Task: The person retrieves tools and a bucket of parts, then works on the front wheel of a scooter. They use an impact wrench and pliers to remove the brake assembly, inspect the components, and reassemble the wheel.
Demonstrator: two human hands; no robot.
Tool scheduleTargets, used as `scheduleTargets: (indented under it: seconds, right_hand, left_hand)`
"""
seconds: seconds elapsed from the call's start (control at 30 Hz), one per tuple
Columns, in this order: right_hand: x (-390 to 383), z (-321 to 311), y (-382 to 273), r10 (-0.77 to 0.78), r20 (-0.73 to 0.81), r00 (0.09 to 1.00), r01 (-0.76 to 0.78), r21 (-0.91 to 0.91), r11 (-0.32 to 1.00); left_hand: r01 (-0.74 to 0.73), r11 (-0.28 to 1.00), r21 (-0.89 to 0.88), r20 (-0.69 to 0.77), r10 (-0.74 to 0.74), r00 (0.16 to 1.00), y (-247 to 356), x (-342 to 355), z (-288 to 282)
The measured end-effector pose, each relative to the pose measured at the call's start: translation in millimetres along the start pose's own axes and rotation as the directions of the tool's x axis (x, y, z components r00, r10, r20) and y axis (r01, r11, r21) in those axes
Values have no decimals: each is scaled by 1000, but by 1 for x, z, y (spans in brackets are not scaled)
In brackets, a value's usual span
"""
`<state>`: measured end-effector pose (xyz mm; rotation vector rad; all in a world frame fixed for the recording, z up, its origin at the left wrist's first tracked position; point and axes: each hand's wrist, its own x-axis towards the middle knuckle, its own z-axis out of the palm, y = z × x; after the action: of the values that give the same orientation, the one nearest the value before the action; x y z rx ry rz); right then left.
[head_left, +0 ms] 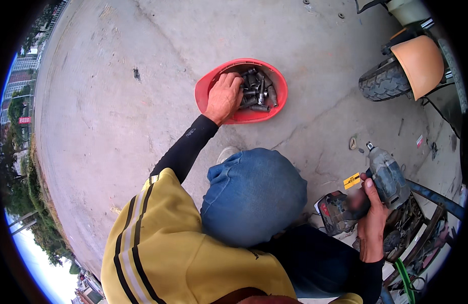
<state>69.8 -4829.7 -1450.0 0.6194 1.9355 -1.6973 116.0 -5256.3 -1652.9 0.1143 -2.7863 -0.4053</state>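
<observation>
A red hard hat [205,91] lies upturned on the concrete, holding several dark metal sockets [260,100]. My left hand [225,96] reaches over its left rim into the sockets. Its fingers are curled together with the tips hidden, so what they grip cannot be made out. Low on the right, my right hand [374,215] grips a cordless impact wrench [388,172] by the handle. The wrench's bare square drive points up and away from me, and its battery is at the lower left. A small yellow card or label [351,181] shows beside the thumb.
A tyre [385,81] under an orange mudguard [419,66] stands at the far right. Below it, a metal-framed rack [426,195] of tools and parts sits beside my right hand. My jeans-covered knee [256,195] rises between both arms. A small ring-shaped piece [352,143] lies on the ground.
</observation>
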Motion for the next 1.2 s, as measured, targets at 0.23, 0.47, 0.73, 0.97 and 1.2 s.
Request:
scheduleTargets:
  seconds: [0.23,0.47,0.73,0.97,1.2]
  right_hand:
    - [8,9,-9,75,-18,997,-76,-6,997]
    - [41,3,36,-73,11,997,74,-47,996]
    - [86,-15,45,-41,332,942,98,-155,983]
    - [139,-41,66,-207,356,911,208,37,978]
    - [137,-41,57,-345,483,804,238,269,933]
  left_hand:
    - [-77,994,-77,333,99,938,-19,6,2]
    - [-410,893,187,390,316,865,-4,-9,15]
    - [-411,834,369,406,253,878,9,-23,18]
    - [-322,946,-18,373,305,876,47,-4,-24]
    - [454,644,-616,581,-19,814,176,126,-130]
